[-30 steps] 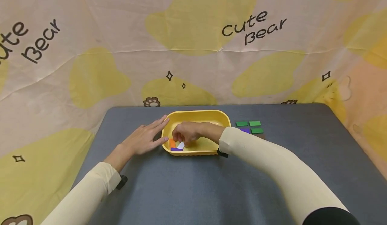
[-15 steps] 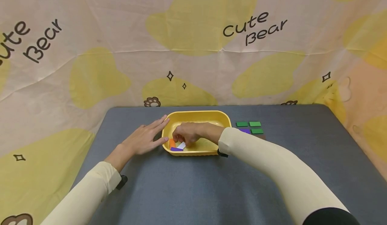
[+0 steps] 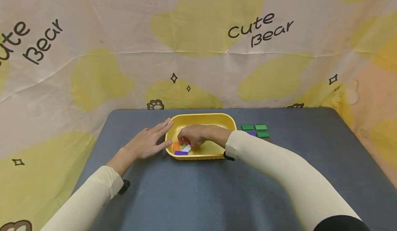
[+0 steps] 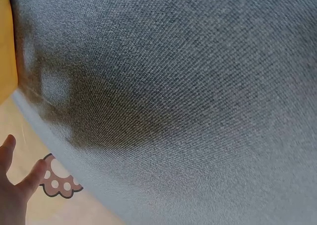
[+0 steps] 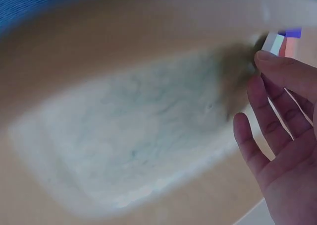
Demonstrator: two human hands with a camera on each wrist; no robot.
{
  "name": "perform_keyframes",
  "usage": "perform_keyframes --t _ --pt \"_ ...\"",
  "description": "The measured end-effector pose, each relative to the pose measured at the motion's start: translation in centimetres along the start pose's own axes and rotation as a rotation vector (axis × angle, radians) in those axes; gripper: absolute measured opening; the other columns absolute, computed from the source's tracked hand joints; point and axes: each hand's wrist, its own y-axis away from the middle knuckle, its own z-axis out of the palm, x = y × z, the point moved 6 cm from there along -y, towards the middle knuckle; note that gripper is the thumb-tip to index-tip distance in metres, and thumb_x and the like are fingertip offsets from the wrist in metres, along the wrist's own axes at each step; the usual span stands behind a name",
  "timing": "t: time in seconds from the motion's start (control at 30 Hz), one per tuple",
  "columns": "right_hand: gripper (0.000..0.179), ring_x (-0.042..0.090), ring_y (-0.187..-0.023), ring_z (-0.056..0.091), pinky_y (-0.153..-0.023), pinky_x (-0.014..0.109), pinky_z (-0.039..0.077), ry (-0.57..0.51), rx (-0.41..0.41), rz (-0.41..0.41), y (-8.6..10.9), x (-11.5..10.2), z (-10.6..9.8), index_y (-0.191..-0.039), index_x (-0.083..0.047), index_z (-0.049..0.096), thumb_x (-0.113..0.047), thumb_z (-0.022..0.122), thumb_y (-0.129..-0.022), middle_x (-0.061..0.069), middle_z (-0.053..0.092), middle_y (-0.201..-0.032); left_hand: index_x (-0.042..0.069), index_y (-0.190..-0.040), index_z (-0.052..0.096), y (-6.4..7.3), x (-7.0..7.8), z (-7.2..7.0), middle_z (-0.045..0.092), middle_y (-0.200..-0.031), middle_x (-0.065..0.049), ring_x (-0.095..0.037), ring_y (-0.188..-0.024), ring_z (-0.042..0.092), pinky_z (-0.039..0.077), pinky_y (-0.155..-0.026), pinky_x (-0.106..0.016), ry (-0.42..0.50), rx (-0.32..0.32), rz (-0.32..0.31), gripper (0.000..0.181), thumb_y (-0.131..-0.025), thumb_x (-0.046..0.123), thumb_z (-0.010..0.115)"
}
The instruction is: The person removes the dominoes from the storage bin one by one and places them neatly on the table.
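Note:
A yellow tray (image 3: 201, 157) stands near the far side of the table. My right hand (image 3: 192, 136) reaches down into its left half, and thumb and fingers pinch a small white block (image 3: 187, 149). The right wrist view shows the thumb against this white block (image 5: 271, 42), though part of the grip is hidden. Beside it in the tray's left corner lie an orange block (image 3: 176, 146) and a purple block (image 3: 181, 153). My left hand (image 3: 147, 143) has its fingers extended and touches the tray's left rim. In the left wrist view only part of the left hand (image 4: 17, 188) shows.
Right of the tray, a green block (image 3: 247, 127), further green ones and a purple block (image 3: 252, 133) lie flat in rows, partly covered by the right sleeve (image 3: 263, 151). The grey table (image 3: 192, 196) ends at a patterned cloth backdrop (image 3: 198, 69).
The white block has tilted and shifted slightly to the right with the right hand's fingers. The left hand and the tray have hardly moved.

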Motion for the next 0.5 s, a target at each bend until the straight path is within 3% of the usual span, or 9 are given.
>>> perform_keyframes --t 0.2,0.5 --pt "0.032 0.014 -0.081 0.055 -0.073 0.022 0.045 -0.018 0.051 -0.022 1.3 0.1 -0.8 -0.109 -0.002 0.067 0.010 0.069 -0.080 0.009 0.067 -0.099 0.016 -0.160 0.024 0.0 0.0 0.1 0.019 -0.165 -0.004 -0.031 -0.140 0.042 0.038 -0.100 -0.061 -0.015 0.000 0.005 0.076 -0.099 0.056 0.048" --pt "0.030 0.016 -0.079 0.057 -0.072 0.024 0.047 -0.065 0.146 -0.086 4.0 0.0 -2.0 -0.110 0.000 0.065 0.007 0.070 -0.081 0.007 0.066 -0.092 0.017 -0.160 0.023 -0.1 0.1 0.1 0.019 -0.165 -0.004 -0.032 -0.138 0.044 0.038 -0.100 -0.060 -0.015 0.001 0.010 0.076 -0.100 0.059 0.045"
